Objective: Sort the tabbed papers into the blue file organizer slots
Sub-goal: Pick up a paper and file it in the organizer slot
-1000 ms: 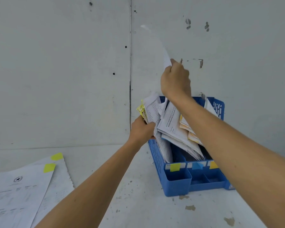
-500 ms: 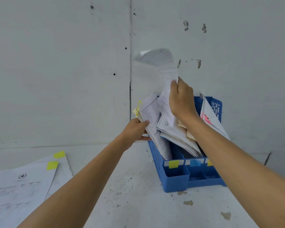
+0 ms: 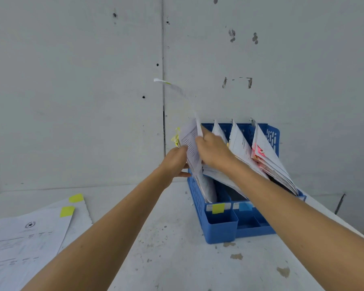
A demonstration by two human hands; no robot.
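Right hand (image 3: 213, 152) dropped to left slot of blue file organizer (image 3: 221, 229), pinching sheet (image 3: 194, 114) | left hand (image 3: 174, 162) grips yellow-tabbed stack (image 3: 190, 141) there | advice: hold gap open, feed sheet straight down

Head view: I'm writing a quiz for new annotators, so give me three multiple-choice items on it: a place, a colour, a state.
1. Where do the loose sheets with yellow tabs lie?
A. on the table, left of the blue file organizer
B. in the organizer's front cup
C. leaning against the wall

2. What colour is the label tab on the leftmost slot?
A. pink
B. green
C. yellow

3. What is the right hand doing?
A. resting flat on the table
B. gripping a raised sheet over the organizer
C. hanging idle

Answers: 1 A, they lie flat at the lower left. 2 C, the tab beside the blue one is yellow. 3 B, its fingers curl round the sheet, while the left hand holds the yellow-tabbed stack.
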